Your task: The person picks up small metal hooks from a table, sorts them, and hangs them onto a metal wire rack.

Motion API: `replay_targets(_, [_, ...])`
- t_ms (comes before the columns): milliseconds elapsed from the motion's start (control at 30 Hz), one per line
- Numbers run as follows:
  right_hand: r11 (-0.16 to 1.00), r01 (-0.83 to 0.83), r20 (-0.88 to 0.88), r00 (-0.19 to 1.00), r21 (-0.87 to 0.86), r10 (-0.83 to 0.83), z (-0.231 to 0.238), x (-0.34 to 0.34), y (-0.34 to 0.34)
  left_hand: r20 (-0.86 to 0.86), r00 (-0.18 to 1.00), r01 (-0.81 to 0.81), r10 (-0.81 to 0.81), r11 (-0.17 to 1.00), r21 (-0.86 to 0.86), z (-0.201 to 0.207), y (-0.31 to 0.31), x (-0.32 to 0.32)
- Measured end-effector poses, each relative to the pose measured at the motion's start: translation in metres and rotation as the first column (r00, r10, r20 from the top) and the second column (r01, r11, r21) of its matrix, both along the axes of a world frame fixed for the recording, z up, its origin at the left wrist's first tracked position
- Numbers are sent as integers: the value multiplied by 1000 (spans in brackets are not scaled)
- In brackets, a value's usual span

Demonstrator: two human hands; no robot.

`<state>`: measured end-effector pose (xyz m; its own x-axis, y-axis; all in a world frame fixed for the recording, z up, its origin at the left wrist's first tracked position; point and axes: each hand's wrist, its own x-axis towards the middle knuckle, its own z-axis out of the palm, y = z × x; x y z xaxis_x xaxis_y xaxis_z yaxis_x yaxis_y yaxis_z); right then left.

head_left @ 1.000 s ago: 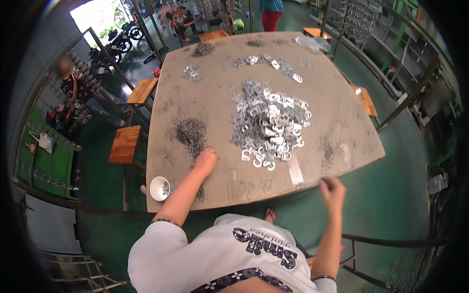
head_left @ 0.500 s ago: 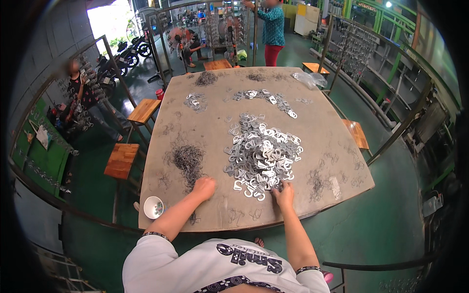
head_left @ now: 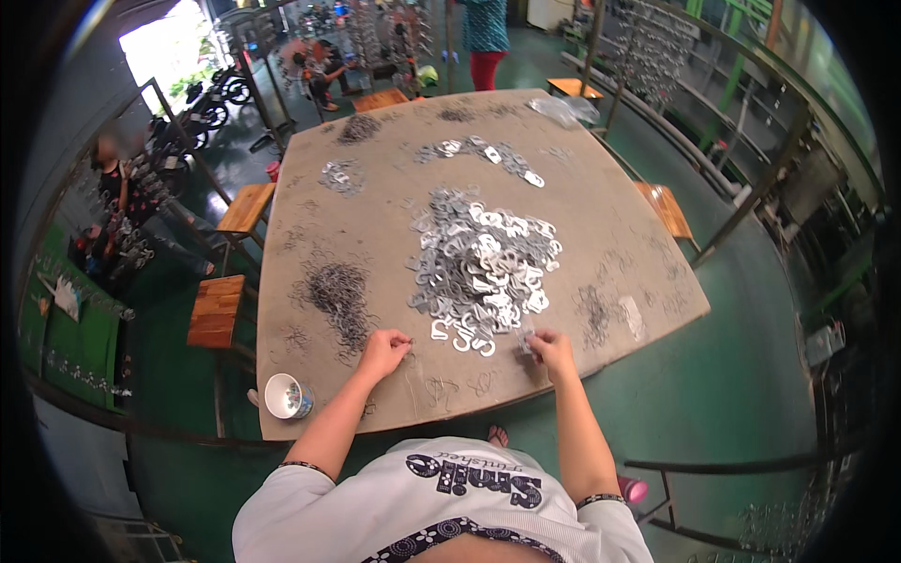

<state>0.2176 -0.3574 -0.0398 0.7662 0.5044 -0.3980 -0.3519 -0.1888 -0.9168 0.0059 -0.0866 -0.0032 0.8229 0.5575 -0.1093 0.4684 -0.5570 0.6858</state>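
A heap of flat grey metal hook-shaped pieces (head_left: 481,263) lies mid-table, several catching bright light. At its near right edge my right hand (head_left: 554,354) is closed in a pinch on a flat grey metal piece (head_left: 526,338), blurred and close to the pile. My left hand (head_left: 383,354) is also pinched closed, just right of the near end of a dark tangle of thin wire hooks (head_left: 340,298). Whatever sits between its fingertips is too small to make out. Both hands are just above the tabletop (head_left: 394,235), apart from each other.
A white cup (head_left: 284,396) with small things inside stands at the near left corner. Smaller piles of metal pieces (head_left: 507,156) and a plastic bag (head_left: 556,113) lie farther back. Wooden stools (head_left: 246,208) flank the table. People (head_left: 484,47) are beyond it.
My right hand has drawn back from the pile's edge with a flat metal piece. My left hand has moved off the wire hooks, its fingertips now pinched. The view has shifted.
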Motion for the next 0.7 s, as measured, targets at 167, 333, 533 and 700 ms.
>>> replay_targets(167, [966,105,-143,987,238,-72,43,-32,-13,251,968,197,-25,696,-691,40,-57,36])
replay_targets(333, [909,170,-40,985,381,-168,63,-64,-27,349,927,356,-139,620,-699,60,-111,71])
replay_targets(533, [852,316,54,927,417,-370,79,-95,-55,465,824,565,-325,548,-617,63,-151,99])
replay_targets(700, [725,460,64,822,513,-566,82,-117,-89,365,815,547,-450,391,-741,68,-192,122])
